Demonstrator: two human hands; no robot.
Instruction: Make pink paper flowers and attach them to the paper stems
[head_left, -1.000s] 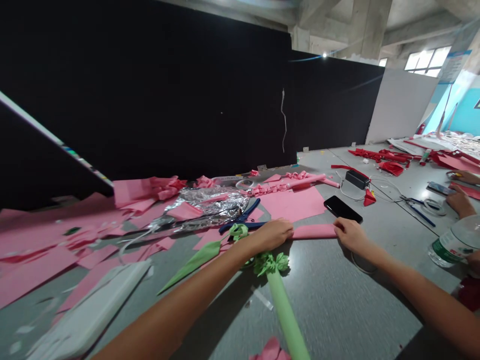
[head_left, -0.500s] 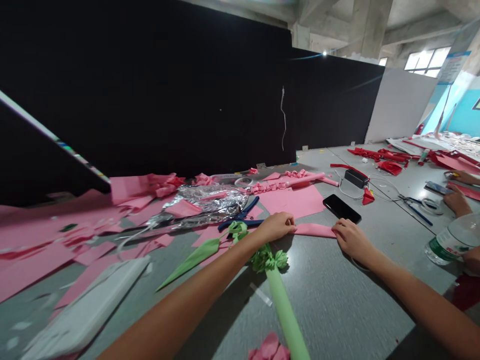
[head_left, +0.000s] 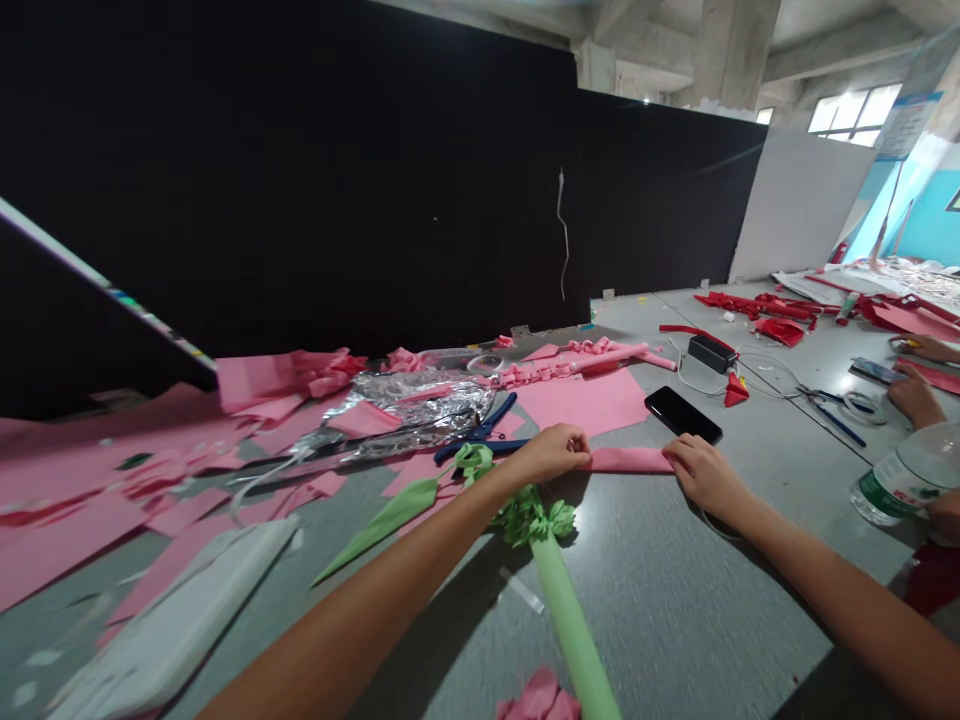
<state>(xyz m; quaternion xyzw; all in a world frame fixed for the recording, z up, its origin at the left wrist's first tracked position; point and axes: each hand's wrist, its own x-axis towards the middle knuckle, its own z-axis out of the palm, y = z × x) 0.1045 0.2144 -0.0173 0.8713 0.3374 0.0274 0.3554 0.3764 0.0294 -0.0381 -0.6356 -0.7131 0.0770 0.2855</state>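
1. Left hand (head_left: 553,452): fingers curled closed, pinching the left end of a folded pink paper strip (head_left: 628,460).
2. Right hand (head_left: 703,478): fingertips drawn together, gripping the strip's right end.
3. Pink paper strip: stretched between the two hands, low over the gray tabletop (head_left: 690,610), just nearer the wearer than a black smartphone (head_left: 682,414) and a flat pink paper sheet (head_left: 592,403).
4. Green paper stem (head_left: 570,625): lying near the left forearm, its frilled end below the left hand.
5. Blue-handled scissors (head_left: 501,410): behind the left forearm, partly hidden.
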